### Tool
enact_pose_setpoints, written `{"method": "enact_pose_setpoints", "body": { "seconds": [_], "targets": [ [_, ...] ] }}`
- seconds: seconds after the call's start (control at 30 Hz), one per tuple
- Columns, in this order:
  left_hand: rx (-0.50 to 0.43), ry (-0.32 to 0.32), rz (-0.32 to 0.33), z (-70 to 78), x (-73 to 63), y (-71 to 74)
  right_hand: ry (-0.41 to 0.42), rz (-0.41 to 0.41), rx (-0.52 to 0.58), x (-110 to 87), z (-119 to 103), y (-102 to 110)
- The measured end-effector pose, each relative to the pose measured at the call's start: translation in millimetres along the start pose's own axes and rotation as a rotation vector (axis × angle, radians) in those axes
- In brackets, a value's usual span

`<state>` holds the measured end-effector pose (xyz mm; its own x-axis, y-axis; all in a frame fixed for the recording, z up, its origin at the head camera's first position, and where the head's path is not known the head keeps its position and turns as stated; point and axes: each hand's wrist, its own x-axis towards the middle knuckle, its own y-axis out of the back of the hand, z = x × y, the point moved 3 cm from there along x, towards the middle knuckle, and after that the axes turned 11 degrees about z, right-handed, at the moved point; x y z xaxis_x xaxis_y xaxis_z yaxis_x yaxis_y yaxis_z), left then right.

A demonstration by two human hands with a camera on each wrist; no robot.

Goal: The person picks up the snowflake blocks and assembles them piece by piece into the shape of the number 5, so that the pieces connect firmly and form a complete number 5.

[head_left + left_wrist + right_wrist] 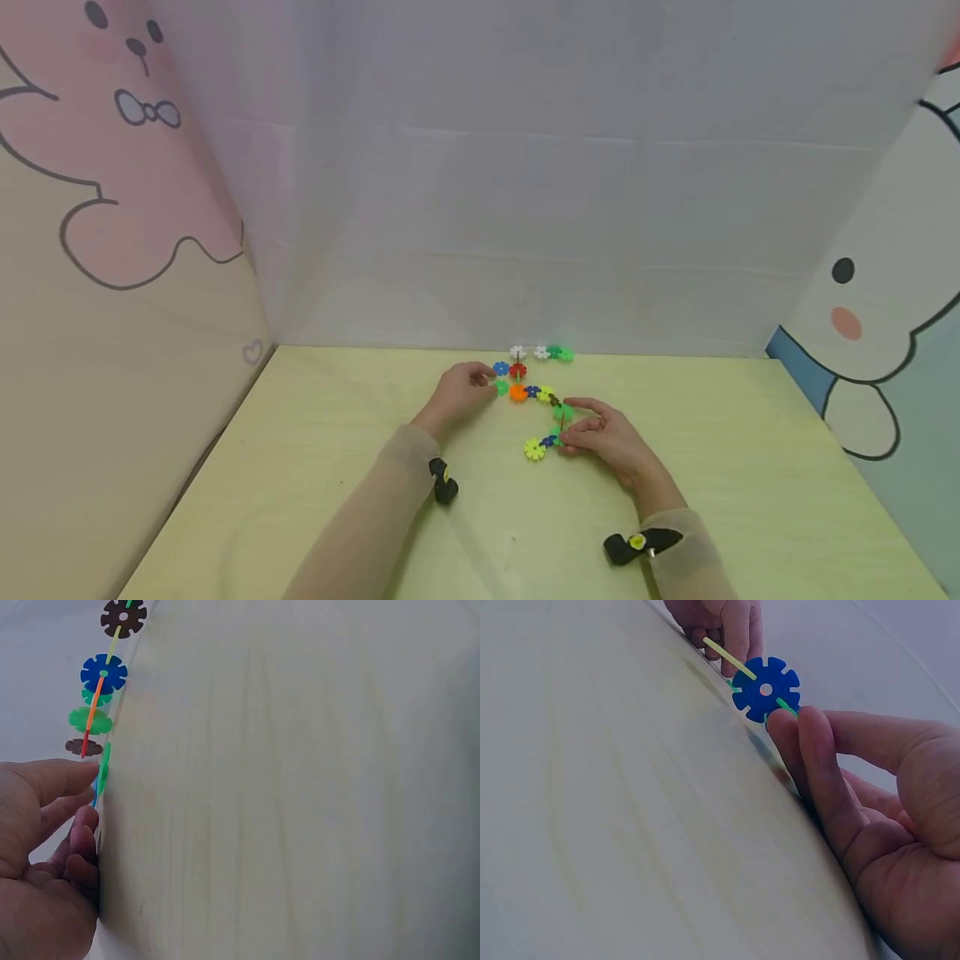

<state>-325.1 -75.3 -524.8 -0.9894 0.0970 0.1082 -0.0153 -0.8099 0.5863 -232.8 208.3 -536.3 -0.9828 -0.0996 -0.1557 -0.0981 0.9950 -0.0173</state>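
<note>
A chain of colourful notched snowflake discs winds over the table, with an orange disc (518, 392) midway and a yellow disc (535, 449) at its near end. My right hand (607, 437) pinches a green disc near that end, while its index finger reaches to another green disc (564, 412) above. In the right wrist view a blue disc (766, 690) stands just beyond the fingertips. My left hand (461, 390) has its fingertips at a blue disc (501, 368) and a green disc (502, 388); its lower fingers bend loosely. Exact finger contact there is hard to make out.
White discs (542, 352) and green discs (564, 354) form the far row by the table's back edge. The pale wooden table (285, 483) meets a white back curtain (465, 208). Printed side panels stand left and right. Both sleeves carry black wrist cameras.
</note>
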Motion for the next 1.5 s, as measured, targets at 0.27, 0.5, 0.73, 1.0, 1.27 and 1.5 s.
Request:
{"method": "enact_pose_setpoints", "body": {
  "seconds": [0.27, 0.5, 0.73, 1.0, 1.27, 1.5],
  "targets": [
    [0.033, -0.035, -0.041, 2.5, -0.9, -1.7, 0.004, -0.007, 0.003, -0.4, -1, -1],
    [0.036, -0.038, -0.039, 4.1, -2.0, -2.0, 0.01, -0.004, 0.006, -1.0, -2, -1],
    [0.048, -0.024, -0.054, 3.3, -4.7, -1.0, 0.018, 0.011, -0.034, -1.6, -4, -2],
    [0.071, 0.008, -0.117, 4.3, -15.3, 4.7, 0.003, 0.064, -0.111, -2.9, -9, -5],
    [0.089, -0.011, -0.184, 7.4, -34.7, 9.2, -0.005, 0.127, -0.171, -4.5, -12, 0],
    [0.071, -0.008, -0.19, 11.4, -55.4, 8.0, 0.012, 0.11, -0.205, -4.8, -11, 1]
  ]
}}
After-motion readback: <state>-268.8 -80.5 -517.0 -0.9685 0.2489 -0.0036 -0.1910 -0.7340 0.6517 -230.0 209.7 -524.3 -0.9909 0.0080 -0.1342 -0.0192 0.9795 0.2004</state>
